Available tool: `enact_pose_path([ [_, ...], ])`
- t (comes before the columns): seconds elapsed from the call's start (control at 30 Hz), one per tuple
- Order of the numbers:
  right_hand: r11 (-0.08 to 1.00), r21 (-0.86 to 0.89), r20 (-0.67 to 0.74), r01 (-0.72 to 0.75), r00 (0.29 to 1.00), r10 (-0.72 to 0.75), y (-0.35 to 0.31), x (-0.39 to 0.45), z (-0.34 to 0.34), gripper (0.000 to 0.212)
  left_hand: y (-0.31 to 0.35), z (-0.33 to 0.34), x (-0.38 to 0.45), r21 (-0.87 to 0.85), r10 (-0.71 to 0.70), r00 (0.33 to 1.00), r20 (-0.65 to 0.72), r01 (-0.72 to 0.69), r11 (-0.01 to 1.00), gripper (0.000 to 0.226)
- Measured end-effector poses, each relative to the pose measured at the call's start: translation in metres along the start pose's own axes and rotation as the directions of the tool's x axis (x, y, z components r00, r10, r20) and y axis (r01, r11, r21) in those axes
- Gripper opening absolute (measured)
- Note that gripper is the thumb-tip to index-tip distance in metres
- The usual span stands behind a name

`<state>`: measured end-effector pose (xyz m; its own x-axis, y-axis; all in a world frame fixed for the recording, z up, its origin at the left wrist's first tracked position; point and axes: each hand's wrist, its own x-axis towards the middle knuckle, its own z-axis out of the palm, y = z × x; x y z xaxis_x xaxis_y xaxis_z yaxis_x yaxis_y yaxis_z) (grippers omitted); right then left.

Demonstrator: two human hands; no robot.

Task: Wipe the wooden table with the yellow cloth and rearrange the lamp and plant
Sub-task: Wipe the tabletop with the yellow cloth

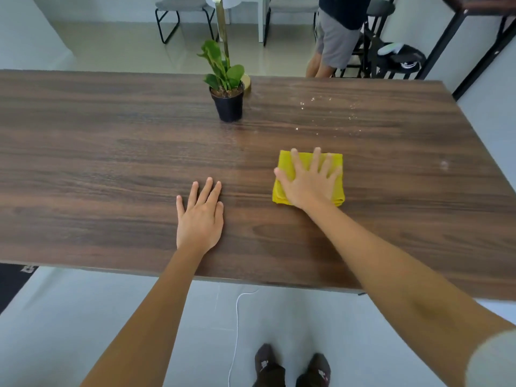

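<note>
Cloth [308,177], yellow and folded into a near square, lies flat on the wooden bench [111,169], right of centre, its edges roughly parallel to the bench sides. My right hand [310,182] presses on it, palm down, fingers spread and pointing away from me. My left hand [199,216] rests flat on bare wood, fingers loosely together, holding nothing.

The plant [224,82] stands upright in a black pot near the far edge, touching or just in front of the lamp [223,37] with its gold stem. I can read no writing anywhere. Droplets [326,110] speckle the far right. Wide open wood lies to the left and near me.
</note>
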<state>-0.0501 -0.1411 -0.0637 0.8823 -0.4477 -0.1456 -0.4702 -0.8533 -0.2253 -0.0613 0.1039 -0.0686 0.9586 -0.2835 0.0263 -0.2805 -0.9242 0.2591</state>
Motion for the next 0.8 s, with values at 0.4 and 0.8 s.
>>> enact_pose_path([
  [0.4, 0.983, -0.173, -0.134, 0.062, 0.987, -0.086, 0.193, -0.147, -0.016, 0.076, -0.002, 0.001, -0.003, -0.023, 0.012, 1.0, -0.025, -0.012, 1.0, 0.048],
  [0.8, 0.973, -0.001, -0.038, 0.232, 0.972, -0.232, 0.082, -0.118, 0.001, 0.07, 0.089, -0.003, 0.036, -0.221, 0.021, 0.998, -0.06, -0.034, 0.975, 0.051],
])
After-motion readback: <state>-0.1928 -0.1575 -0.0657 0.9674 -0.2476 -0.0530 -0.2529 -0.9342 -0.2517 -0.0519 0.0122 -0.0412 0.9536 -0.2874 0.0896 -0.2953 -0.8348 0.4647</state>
